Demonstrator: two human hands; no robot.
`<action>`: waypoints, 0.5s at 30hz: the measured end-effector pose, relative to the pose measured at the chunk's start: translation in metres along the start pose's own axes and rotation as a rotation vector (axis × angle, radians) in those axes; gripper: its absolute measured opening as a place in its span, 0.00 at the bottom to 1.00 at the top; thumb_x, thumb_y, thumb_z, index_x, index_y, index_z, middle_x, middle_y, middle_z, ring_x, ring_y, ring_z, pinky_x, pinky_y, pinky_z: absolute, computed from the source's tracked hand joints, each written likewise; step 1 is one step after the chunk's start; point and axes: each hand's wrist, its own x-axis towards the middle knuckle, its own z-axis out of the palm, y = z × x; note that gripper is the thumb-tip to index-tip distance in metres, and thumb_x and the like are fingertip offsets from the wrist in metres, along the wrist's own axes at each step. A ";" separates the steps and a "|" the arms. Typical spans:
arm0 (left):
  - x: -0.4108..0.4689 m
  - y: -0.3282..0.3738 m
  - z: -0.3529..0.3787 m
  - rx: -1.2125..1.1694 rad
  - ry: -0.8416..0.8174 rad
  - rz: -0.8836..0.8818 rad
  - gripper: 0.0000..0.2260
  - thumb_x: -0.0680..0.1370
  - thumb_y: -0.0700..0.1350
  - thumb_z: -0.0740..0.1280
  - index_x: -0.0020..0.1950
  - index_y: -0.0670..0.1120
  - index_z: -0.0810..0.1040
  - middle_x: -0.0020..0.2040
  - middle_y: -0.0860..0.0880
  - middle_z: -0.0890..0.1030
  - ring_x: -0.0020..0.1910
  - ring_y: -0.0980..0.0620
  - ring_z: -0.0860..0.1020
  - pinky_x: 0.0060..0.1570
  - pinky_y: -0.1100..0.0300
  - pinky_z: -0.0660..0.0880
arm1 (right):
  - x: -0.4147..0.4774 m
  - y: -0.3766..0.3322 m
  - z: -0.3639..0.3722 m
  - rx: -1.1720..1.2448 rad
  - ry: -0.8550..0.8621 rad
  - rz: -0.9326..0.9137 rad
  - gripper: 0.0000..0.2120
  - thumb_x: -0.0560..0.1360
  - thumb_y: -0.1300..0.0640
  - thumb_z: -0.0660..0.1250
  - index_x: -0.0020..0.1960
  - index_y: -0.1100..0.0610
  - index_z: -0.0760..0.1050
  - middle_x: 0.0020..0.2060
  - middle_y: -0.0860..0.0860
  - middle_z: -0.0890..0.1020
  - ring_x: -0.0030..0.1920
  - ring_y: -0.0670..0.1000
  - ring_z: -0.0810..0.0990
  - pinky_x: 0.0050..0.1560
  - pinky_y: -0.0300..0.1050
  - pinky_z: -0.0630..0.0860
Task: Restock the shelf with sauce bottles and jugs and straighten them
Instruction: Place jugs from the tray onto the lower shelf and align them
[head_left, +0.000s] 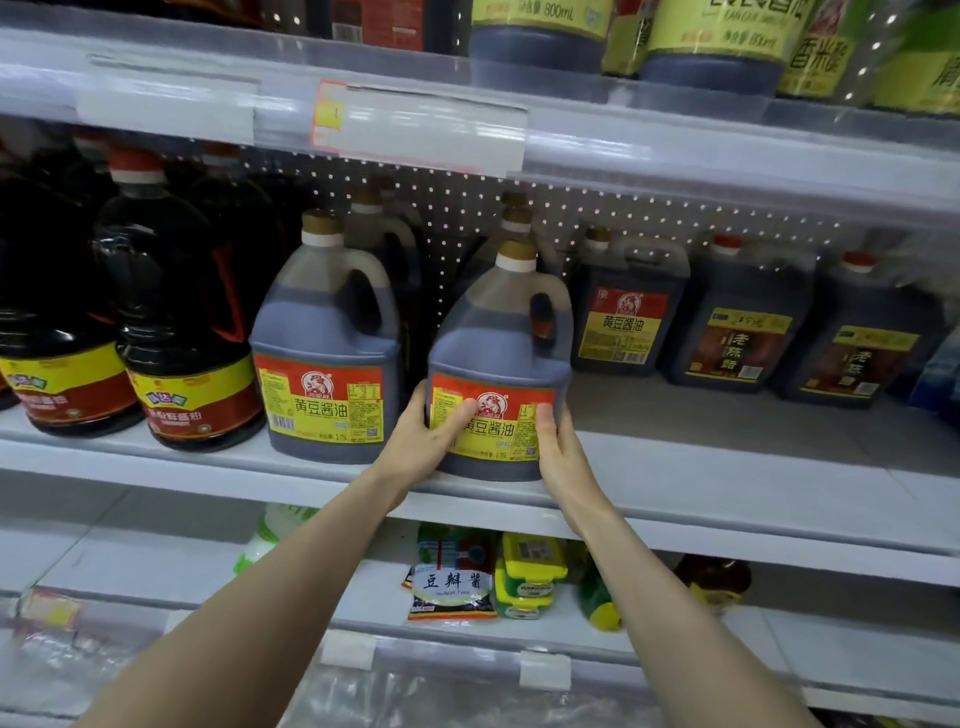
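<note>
A soy sauce jug (501, 343) with a gold cap and a red and yellow label stands at the front edge of the middle shelf (727, 483). My left hand (423, 441) grips its lower left side, thumb across the label. My right hand (558, 449) holds its lower right corner. A matching jug (327, 353) stands just to the left, with more of the same behind both. Dark round bottles (182, 332) with red caps fill the shelf's left end.
Square dark jugs (626, 312) and two vinegar jugs (737, 332) stand far back on the right, with bare shelf in front of them. Bottles (711, 41) line the upper shelf. Packets and small bottles (452, 577) lie on the lower shelf.
</note>
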 end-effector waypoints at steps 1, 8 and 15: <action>0.001 -0.003 0.000 -0.014 0.003 -0.005 0.20 0.78 0.50 0.66 0.68 0.53 0.66 0.52 0.60 0.78 0.50 0.65 0.77 0.43 0.72 0.74 | 0.000 0.002 0.001 0.003 0.002 -0.003 0.40 0.69 0.33 0.51 0.77 0.49 0.54 0.66 0.49 0.73 0.65 0.49 0.72 0.67 0.48 0.70; 0.009 -0.021 -0.001 -0.025 -0.019 0.031 0.22 0.74 0.52 0.68 0.66 0.54 0.67 0.53 0.59 0.79 0.52 0.64 0.77 0.52 0.66 0.73 | 0.001 0.009 0.002 0.030 0.051 -0.025 0.27 0.69 0.34 0.53 0.64 0.44 0.65 0.54 0.42 0.77 0.56 0.44 0.76 0.56 0.39 0.72; 0.010 -0.027 -0.001 0.010 -0.004 0.108 0.29 0.66 0.62 0.67 0.66 0.55 0.69 0.54 0.61 0.79 0.55 0.62 0.77 0.59 0.59 0.72 | 0.004 0.013 0.002 -0.021 0.073 -0.056 0.34 0.68 0.31 0.51 0.70 0.43 0.65 0.56 0.41 0.76 0.57 0.44 0.75 0.60 0.41 0.71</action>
